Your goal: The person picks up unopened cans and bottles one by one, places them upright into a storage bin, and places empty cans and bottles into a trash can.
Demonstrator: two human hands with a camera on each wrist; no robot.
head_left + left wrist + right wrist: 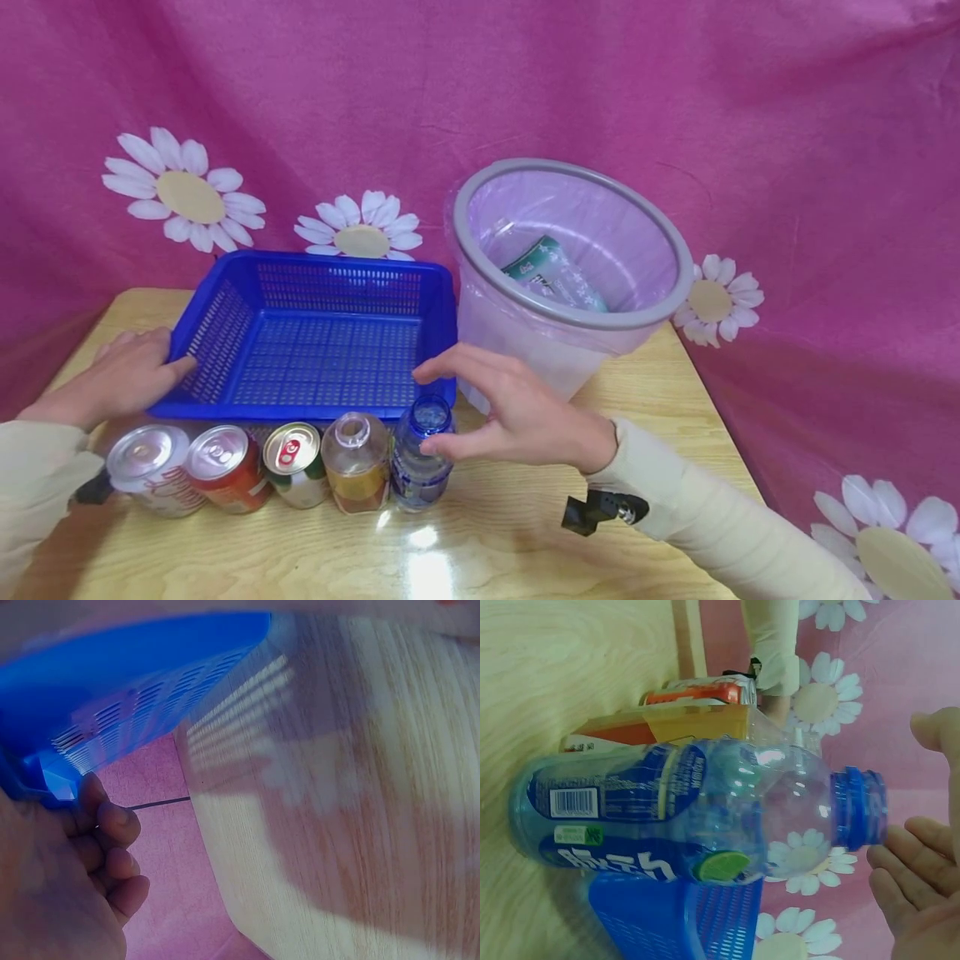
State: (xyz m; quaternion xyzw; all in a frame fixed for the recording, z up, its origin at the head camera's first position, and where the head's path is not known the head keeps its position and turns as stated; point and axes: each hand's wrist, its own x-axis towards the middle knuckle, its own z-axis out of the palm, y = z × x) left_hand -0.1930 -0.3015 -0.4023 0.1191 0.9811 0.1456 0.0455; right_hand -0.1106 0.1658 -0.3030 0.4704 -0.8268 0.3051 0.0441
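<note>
Where daisies (190, 196) dot cloth (525, 75), wooden table (525, 529), basket (330, 358)

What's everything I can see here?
Basket: 1, blue, on table
Cans: 3, white, orange, green, before basket
Bottles: 2, clear, yellow and blue labels, beside cans
Lined bin: 1, pale, grey rim, right of basket
Packaging: 1, green and clear, inside bin
Table: 1, light wood, underneath
Cloth: 1, pink with daisies, behind
Wrist devices: 2, black, at cuffs
Sleeves: 2, cream, on forearms
Left hand: 1, at basket's left rim
Right hand: 1, by blue-labelled bottle
</note>
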